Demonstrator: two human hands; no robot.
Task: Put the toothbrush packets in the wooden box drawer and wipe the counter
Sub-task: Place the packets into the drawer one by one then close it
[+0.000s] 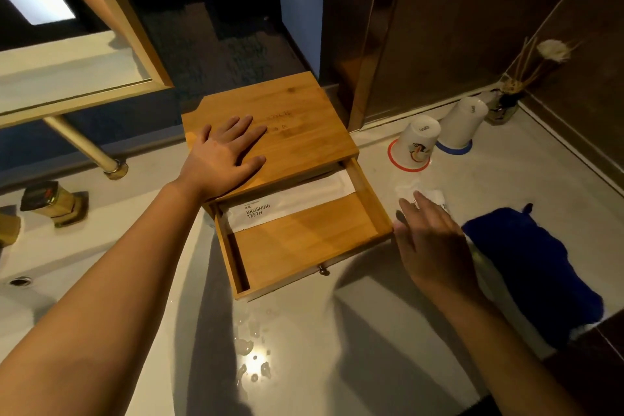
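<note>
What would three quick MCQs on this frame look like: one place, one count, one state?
1. Where is the left hand? A on the wooden box top; B in the drawer; C on the cloth.
2. How many upturned cups stand on the counter? A one; B two; C three.
3. The drawer is: A shut; B removed; C pulled open.

A: palm lies flat on the lid.
B: the red-ringed cup and blue-ringed cup.
C: a toothbrush packet shows inside.

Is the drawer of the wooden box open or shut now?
Open. The drawer is pulled out toward the person, its inside visible, with one toothbrush packet lying at its back.
</note>
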